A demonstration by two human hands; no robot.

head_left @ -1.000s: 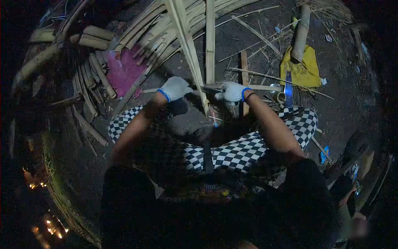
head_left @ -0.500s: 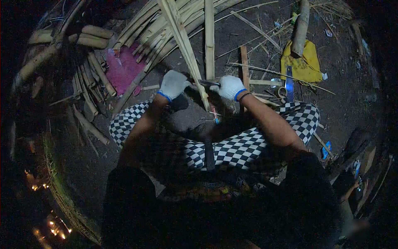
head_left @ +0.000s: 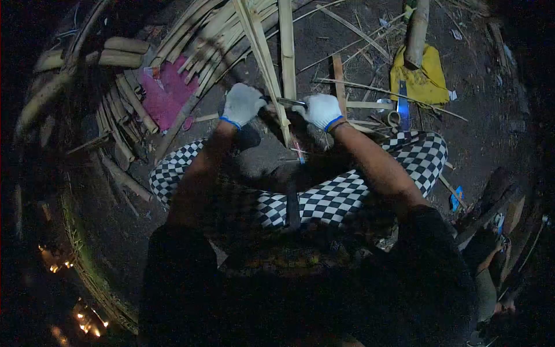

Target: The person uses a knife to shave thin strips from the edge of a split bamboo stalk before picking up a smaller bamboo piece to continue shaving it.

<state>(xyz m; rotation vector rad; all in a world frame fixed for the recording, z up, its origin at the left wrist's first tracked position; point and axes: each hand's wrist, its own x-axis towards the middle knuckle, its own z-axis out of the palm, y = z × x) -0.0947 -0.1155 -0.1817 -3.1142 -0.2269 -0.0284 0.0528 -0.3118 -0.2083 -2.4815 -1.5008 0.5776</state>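
I sit cross-legged on the ground in black-and-white checkered trousers. My left hand (head_left: 242, 103) wears a white glove with a blue cuff and is closed beside a long bamboo strip (head_left: 262, 55) that runs up and away from me. My right hand (head_left: 321, 110), gloved the same way, grips a knife (head_left: 291, 103) whose blade lies across the strip between the two hands. The strip's near end points down toward my lap.
Many bamboo slats (head_left: 196, 46) fan out at upper left beside a pink cloth (head_left: 165, 92) and short bamboo pieces (head_left: 118, 52). A yellow cloth (head_left: 422, 78) with a bamboo pole (head_left: 416, 32) lies upper right. Thin sticks litter the dirt. Another person is at lower right.
Both hands and the knife have shifted upward along the bamboo strip, away from my lap. The view has tilted slightly.
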